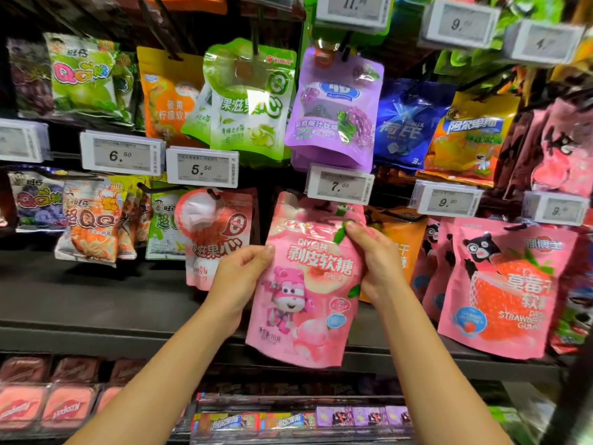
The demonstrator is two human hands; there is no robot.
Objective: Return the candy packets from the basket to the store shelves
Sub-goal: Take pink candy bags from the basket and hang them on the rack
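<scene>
Green packet: a green gummy packet hangs at the upper left of the shelves, above the 6.50 price tag.
Lychee packet: a pink-and-white packet hangs on a peg just beside the left hand, under the 5.50 price tag.
Left hand: the left hand grips the left edge of the pink candy packet, thumb on the front face, fingers curled behind it.
Pink candy packet: the pink candy packet, printed with a pink cartoon robot and a peach, is held upright between both hands in front of the middle row of pegs; its top edge sits just under the 7.00 price tag, and whether it hangs on a peg cannot be told.
Right hand: the right hand pinches the packet's upper right edge, fingertips on the front near a green leaf print.
Purple packet: a purple grape packet hangs directly above the 7.00 price tag.
Strawberry packet: a pink strawberry gummy packet hangs to the right, near the right hand and apart from it.
Shelf: a dark shelf runs below the hanging rows.
</scene>
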